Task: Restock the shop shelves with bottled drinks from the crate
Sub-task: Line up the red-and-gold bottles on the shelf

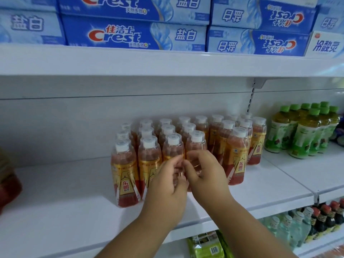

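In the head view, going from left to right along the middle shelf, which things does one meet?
Dark red bottle at the edge → orange drink bottles, with both hands on the front row → green-capped tea bottles.

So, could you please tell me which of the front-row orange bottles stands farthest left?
The orange bottle at the block's left end, left of both hands. Its label shows in full, while the left hand and right hand cover its neighbours.
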`<state>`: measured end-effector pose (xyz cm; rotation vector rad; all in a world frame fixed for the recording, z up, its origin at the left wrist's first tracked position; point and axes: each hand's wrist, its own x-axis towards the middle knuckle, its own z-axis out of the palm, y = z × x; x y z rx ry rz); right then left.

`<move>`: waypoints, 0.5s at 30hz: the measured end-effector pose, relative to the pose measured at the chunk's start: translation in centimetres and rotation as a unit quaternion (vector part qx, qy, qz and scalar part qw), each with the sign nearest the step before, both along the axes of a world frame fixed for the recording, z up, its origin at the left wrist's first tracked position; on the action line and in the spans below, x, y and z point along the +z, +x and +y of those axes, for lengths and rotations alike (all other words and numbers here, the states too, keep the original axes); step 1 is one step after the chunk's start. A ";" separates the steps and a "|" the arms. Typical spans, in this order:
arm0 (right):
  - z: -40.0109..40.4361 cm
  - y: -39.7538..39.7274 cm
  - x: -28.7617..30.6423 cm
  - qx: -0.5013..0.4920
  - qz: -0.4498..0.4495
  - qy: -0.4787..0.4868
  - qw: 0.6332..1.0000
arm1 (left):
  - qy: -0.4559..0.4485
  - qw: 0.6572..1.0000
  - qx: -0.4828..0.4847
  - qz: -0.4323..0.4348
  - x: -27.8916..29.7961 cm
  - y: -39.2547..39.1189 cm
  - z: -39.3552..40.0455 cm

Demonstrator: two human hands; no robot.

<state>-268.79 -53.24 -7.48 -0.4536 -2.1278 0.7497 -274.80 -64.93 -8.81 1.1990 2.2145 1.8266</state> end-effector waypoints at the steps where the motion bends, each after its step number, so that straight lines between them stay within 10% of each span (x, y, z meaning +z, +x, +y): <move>1: -0.5 -0.2 0.3 0.007 0.008 0.003 1.000 | 0.007 1.000 0.006 0.014 0.6 -0.3 -0.6; 11: 1.0 -4.3 7.4 0.001 0.058 0.024 0.998 | -0.020 0.997 0.011 0.071 3.6 -2.1 -0.9; 15: 6.9 -7.7 10.8 -0.092 -0.119 0.029 0.988 | -0.044 0.998 -0.001 0.054 3.5 -2.5 -1.2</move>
